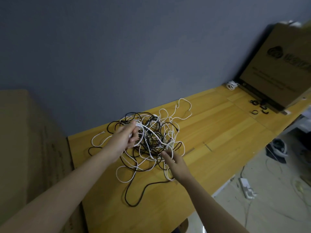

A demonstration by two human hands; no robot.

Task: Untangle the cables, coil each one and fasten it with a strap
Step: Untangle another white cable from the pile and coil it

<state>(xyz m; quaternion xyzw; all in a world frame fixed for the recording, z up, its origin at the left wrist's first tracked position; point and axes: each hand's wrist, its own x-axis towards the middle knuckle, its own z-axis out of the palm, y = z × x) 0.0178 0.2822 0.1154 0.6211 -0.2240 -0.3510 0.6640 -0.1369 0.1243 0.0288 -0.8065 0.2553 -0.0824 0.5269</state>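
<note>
Wooden table (pixel 218 132): left hand (pixel 127 137) grips white cable (pixel 148 130); box (pixel 277 64) print unreadable.

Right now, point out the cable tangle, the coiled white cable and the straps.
cable tangle (pixel 151 137): head view, middle of heap.
coiled white cable (pixel 231 85): head view, bundle's centre.
straps (pixel 255 112): head view, one black loop.

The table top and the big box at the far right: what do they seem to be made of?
The table top looks like wood or wood laminate, with a smooth yellow-orange finish: plank-like seams and faint grain show. Which of the two, I cannot tell. The big box looks like plain brown cardboard, matte, with dark print on its side.
</note>
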